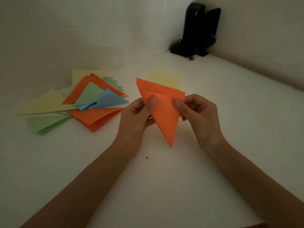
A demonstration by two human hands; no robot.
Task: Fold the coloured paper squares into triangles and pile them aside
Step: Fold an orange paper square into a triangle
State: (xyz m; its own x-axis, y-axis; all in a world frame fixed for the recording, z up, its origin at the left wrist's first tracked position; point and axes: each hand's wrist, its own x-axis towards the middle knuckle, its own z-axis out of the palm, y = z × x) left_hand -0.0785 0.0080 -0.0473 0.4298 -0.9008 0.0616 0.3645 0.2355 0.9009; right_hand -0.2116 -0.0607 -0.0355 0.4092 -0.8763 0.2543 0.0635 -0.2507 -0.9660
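Above the middle of the surface (pixel 164 178), the left hand (pixel 138 116) and the right hand (pixel 197 112) each pinch an orange triangle (pixel 162 119). The thumbs press its near face just under the long top edge, and the other fingers are curled behind it. The paper is lifted clear, with its sharp tip pointing down toward the person. I'd say it is held in the air this way so that both thumbs can work the top edge, where two layers show slightly offset and a short crease runs between the thumbs. The fold looks made but not yet pressed flat. Just beyond the triangle, and partly hidden by it, a yellow sheet (pixel 164 79) lies flat. It sits straight ahead within easy reach, so it is probably the next square. To the left is the pile (pixel 79 102), a loose overlap of yellow, green, blue and orange folded pieces. Its nearest orange corner comes close to the left hand, so setting this piece aside should need only a short sideways move. Two black speakers (pixel 199 30) stand in the far corner, well apart from the work.
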